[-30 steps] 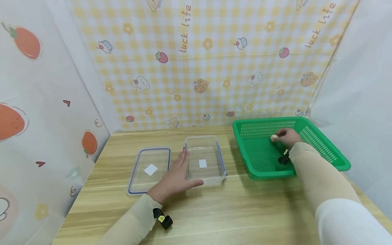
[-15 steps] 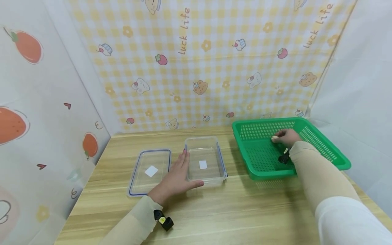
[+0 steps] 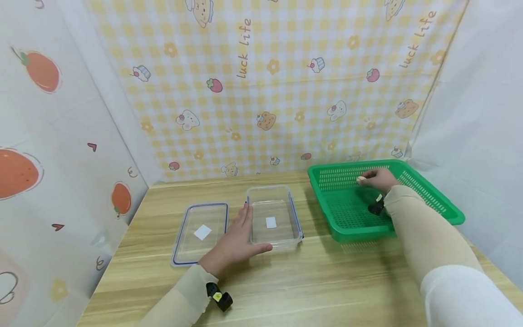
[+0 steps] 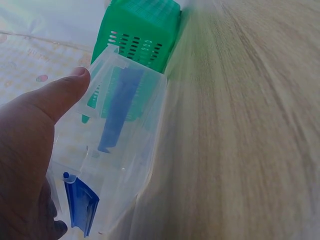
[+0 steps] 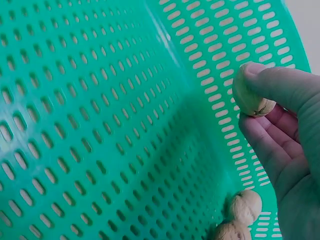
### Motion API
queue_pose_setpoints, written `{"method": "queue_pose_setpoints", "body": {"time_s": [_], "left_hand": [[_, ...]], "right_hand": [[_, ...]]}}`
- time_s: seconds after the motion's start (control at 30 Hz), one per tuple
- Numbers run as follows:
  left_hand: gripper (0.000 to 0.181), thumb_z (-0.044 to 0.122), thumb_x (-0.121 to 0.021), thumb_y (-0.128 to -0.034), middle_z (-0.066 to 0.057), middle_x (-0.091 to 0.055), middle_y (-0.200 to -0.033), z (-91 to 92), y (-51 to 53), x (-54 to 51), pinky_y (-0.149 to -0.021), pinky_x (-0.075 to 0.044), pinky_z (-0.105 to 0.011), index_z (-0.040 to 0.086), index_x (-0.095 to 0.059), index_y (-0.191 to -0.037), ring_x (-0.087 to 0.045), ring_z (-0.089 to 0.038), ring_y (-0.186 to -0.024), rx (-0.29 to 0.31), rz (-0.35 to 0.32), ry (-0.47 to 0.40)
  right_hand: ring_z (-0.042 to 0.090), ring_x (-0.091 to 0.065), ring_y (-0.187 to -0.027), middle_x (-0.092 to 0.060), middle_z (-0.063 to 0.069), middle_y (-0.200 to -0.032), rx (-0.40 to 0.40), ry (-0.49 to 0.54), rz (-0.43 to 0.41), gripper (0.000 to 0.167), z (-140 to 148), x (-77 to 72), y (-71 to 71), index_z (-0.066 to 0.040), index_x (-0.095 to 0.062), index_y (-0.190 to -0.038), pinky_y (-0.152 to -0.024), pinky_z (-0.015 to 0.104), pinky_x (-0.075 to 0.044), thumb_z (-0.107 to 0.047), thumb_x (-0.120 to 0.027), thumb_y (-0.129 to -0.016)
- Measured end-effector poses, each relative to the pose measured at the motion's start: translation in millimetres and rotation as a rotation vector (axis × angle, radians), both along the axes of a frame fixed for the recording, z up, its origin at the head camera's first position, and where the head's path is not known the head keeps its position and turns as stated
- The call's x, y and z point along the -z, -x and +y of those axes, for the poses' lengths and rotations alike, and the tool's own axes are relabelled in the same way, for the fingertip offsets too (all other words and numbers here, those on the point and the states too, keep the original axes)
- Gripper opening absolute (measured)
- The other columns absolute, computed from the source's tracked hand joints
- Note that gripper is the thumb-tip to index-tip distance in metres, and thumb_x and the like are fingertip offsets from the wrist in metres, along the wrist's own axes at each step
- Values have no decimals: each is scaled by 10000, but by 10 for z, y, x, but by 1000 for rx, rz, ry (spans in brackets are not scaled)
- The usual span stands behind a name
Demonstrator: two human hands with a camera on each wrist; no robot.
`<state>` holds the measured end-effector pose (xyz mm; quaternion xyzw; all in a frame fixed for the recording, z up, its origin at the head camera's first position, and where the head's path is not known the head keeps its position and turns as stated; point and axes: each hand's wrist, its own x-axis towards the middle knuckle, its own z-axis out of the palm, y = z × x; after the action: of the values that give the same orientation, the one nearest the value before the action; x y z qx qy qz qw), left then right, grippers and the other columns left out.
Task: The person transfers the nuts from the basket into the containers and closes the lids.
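My right hand [image 3: 381,179] pinches a walnut [image 5: 251,92] between thumb and fingertips, inside the green plastic basket [image 3: 341,233]. In the right wrist view the nut is held above the basket floor, close to its slotted wall. More walnuts [image 5: 246,207] lie below the hand in the basket's corner. My left hand [image 3: 234,241] lies against the left side and near corner of a clear food container [image 3: 278,241], thumb outstretched along the near side. Its fingers look straight in the head view. Blue clips [image 4: 121,107] show on the container in the left wrist view.
A clear lid [image 3: 202,250] with a blue seal lies on the wooden table [image 3: 310,290], left of the container and partly behind the left hand. A checked cloth [image 3: 229,100] hangs at the back. White cloth walls stand on both sides.
My right hand has risen a little from the basket floor with the walnut and shifted slightly left. The left hand keeps its place on the container. The head view has tilted slightly.
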<state>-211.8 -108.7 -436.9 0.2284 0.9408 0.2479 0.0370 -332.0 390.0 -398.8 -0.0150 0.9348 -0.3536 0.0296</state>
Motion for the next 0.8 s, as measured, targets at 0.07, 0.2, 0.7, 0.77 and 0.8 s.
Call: {"method": "queue_pose_setpoints", "body": {"time_s": [0.07,0.2,0.7,0.77,0.8], "left_hand": [[1271,763,-646,-809,-129,74,-1692,4,-1,8,-1213,-179,-522,18,-5,-1615,-18,-297,-1552,1,-1,1],[1267,763,-642,-811,-131,73,-1692,5,-3,25,-1214,-178,-524,15,-9,-1614,-16,-292,-1551,1,6,3],[1289,819,-596,-795,-124,81,-1690,-8,-21,19,-1219,-166,-507,35,17,-1614,-7,-283,-1553,-7,5,15],[1292,827,-590,-792,-128,74,-1690,-6,-19,11,-1218,-171,-508,25,1,-1616,-12,-284,-1554,-6,12,16],[1294,832,-584,-791,-131,70,-1690,-5,-16,9,-1218,-172,-510,19,-7,-1615,-14,-285,-1554,-5,17,20]], "right_hand": [[458,-562,-1158,-582,313,-1278,-4,-7,12,552,-39,-25,-12,64,-587,-1319,-935,586,-479,-380,-640,-996],[473,-540,-1189,-569,319,-1297,-16,-5,39,587,-131,-83,-37,66,-570,-1339,-958,602,-461,-407,-631,-997],[398,-577,-1153,-606,251,-1261,-32,44,69,533,-595,-300,-91,15,-599,-1313,-943,568,-479,-400,-661,-984],[390,-581,-1142,-612,246,-1247,-34,45,81,531,-650,-340,-74,10,-604,-1299,-933,553,-483,-405,-674,-974],[384,-582,-1135,-614,240,-1236,-31,43,86,535,-680,-361,-61,5,-607,-1286,-928,545,-485,-418,-679,-968]]}}
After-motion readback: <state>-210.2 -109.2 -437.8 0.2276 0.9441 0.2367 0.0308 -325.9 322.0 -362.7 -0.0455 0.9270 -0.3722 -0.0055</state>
